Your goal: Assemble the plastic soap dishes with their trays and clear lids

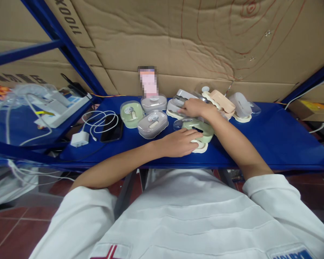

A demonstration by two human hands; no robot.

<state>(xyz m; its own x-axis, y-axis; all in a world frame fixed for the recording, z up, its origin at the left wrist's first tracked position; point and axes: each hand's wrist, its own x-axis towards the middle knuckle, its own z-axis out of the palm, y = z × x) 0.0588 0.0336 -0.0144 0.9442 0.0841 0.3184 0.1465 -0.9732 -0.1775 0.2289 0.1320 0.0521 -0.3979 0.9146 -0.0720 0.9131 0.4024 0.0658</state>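
My left hand (181, 142) rests at the table's front edge, thumb and fingers around the near side of a light green plastic box (207, 133). Under its fingertips lies a cream base piece with a wavy rim (201, 147). My right hand (194, 108) reaches across behind it, with curled fingers on a grey plastic box (174, 107); the fingertips are partly hidden. Loose parts lie close by: a peach box shell (223, 100) and a grey shell (240, 103) tilted on its cream base.
Left of my hands stand a green box (132, 114) and two grey boxes (152, 125) with clear lids. A lit phone (149, 82) leans on the cardboard wall (151, 39). A dark phone (112, 129), white charger (80, 139) and coiled cable lie further left. Blue posts frame the table (283, 140).
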